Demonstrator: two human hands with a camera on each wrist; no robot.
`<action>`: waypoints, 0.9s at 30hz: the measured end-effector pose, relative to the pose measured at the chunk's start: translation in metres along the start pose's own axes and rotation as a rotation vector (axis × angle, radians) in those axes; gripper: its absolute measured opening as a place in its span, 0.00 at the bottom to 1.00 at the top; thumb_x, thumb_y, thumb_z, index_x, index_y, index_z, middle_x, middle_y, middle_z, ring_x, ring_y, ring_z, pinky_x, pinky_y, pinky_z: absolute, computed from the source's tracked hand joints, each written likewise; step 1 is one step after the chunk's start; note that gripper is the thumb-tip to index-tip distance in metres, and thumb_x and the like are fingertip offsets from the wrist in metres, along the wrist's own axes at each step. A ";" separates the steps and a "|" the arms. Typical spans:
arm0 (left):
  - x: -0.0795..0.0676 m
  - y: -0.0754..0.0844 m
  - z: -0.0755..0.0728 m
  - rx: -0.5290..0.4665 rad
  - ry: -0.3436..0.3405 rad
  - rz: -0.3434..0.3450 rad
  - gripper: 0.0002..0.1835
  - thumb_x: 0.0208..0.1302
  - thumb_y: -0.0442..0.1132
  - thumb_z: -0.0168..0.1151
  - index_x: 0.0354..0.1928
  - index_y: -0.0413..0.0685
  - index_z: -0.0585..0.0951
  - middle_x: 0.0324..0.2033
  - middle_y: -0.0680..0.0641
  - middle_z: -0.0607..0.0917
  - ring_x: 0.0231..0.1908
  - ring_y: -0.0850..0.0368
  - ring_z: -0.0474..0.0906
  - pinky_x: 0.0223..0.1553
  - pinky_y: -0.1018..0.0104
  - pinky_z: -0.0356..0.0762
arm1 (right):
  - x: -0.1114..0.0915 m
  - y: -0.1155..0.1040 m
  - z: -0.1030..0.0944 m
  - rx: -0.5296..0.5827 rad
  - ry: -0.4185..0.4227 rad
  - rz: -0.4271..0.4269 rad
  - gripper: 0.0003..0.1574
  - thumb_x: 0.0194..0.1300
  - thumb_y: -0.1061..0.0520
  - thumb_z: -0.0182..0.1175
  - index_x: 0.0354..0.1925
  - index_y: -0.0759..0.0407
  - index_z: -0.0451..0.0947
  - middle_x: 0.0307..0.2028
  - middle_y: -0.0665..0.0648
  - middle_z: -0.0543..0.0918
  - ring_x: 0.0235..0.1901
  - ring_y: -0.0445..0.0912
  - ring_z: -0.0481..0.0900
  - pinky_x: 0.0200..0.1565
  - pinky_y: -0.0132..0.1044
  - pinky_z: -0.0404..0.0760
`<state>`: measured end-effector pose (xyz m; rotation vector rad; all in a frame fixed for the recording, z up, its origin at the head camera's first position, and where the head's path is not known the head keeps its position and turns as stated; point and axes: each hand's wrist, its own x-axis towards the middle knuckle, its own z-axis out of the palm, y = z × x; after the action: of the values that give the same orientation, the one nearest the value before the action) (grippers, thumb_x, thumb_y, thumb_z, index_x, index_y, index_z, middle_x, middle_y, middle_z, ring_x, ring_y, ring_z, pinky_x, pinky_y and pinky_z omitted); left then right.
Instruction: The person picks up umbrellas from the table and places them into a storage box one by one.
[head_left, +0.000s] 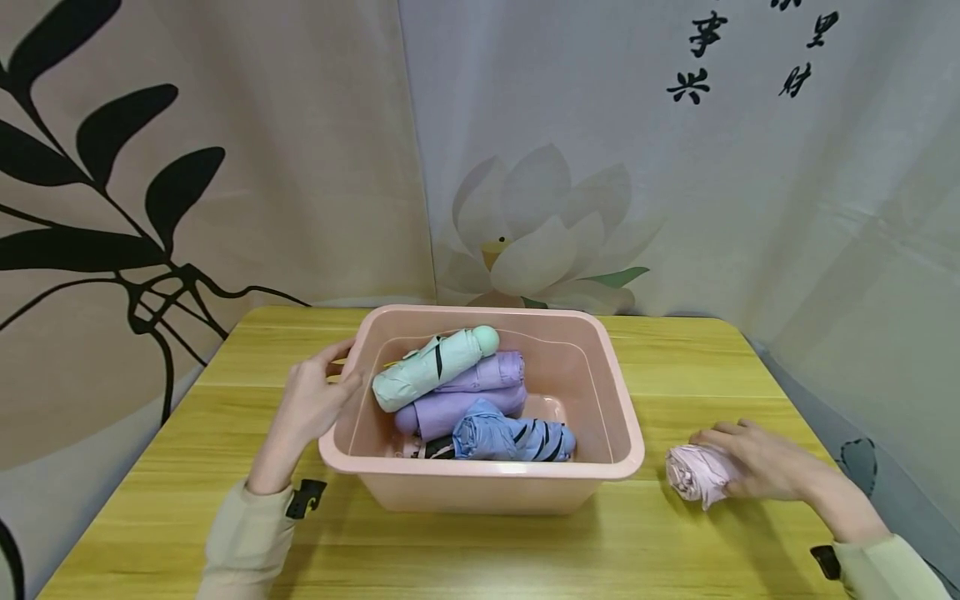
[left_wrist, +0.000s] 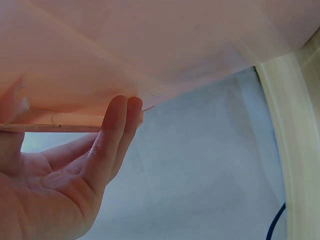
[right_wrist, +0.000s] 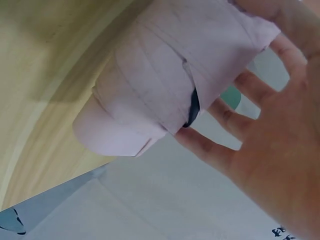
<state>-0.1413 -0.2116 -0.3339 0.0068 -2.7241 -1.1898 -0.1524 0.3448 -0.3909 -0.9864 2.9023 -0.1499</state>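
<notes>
A pink plastic basin (head_left: 480,487) stands on the table with several folded umbrellas inside. My left hand (head_left: 318,396) grips its left rim; in the left wrist view the fingers (left_wrist: 114,120) lie against the outer wall below the rim. Right of the basin, my right hand (head_left: 772,458) holds a folded pale pink umbrella (head_left: 697,473). The right wrist view shows this umbrella (right_wrist: 150,75) from the side, its fabric wrapped round with a dark strip showing, fingers along one side. Inside the basin lie a mint-green umbrella (head_left: 431,371), two purple umbrellas (head_left: 468,404) and a blue umbrella (head_left: 510,435).
The wooden table (head_left: 675,367) extends on both sides of the basin and in front of it. Behind it hangs a pale curtain (head_left: 315,150) printed with dark leaves, a lotus and characters. A black-and-white piece (head_left: 435,448) shows beside the blue umbrella.
</notes>
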 end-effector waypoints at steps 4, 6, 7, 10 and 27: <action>0.000 0.000 0.000 0.000 0.001 0.003 0.27 0.64 0.37 0.54 0.65 0.36 0.68 0.55 0.29 0.77 0.51 0.35 0.78 0.42 0.51 0.85 | 0.004 -0.003 -0.006 -0.048 0.041 -0.004 0.39 0.37 0.53 0.74 0.52 0.51 0.76 0.47 0.57 0.81 0.42 0.55 0.77 0.36 0.49 0.81; 0.000 0.000 0.000 0.001 0.001 0.003 0.27 0.64 0.37 0.54 0.65 0.36 0.68 0.55 0.29 0.77 0.51 0.35 0.78 0.42 0.51 0.85 | 0.006 -0.004 -0.008 -0.069 0.072 -0.012 0.39 0.37 0.53 0.75 0.52 0.52 0.76 0.47 0.57 0.81 0.42 0.54 0.77 0.36 0.48 0.81; 0.000 0.000 0.000 0.000 0.001 0.002 0.27 0.64 0.37 0.54 0.65 0.36 0.68 0.55 0.29 0.77 0.51 0.35 0.78 0.42 0.51 0.85 | 0.007 -0.004 -0.009 -0.079 0.089 -0.016 0.39 0.37 0.52 0.75 0.52 0.51 0.76 0.46 0.56 0.81 0.42 0.53 0.76 0.35 0.47 0.81; 0.000 -0.001 0.000 -0.001 0.002 0.001 0.27 0.64 0.36 0.53 0.65 0.36 0.68 0.55 0.29 0.77 0.51 0.36 0.78 0.41 0.51 0.85 | 0.009 -0.006 -0.013 -0.105 0.144 -0.027 0.39 0.36 0.51 0.76 0.52 0.50 0.77 0.46 0.55 0.81 0.41 0.52 0.76 0.33 0.45 0.79; 0.000 -0.001 0.000 -0.009 0.001 0.001 0.28 0.64 0.37 0.53 0.66 0.37 0.67 0.56 0.30 0.77 0.51 0.36 0.78 0.42 0.51 0.84 | 0.020 -0.016 -0.029 -0.238 0.399 -0.090 0.42 0.31 0.56 0.77 0.51 0.49 0.77 0.44 0.56 0.80 0.41 0.55 0.77 0.29 0.50 0.79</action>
<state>-0.1409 -0.2120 -0.3348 0.0048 -2.7176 -1.2020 -0.1614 0.3216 -0.3608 -1.2541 3.2969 -0.0050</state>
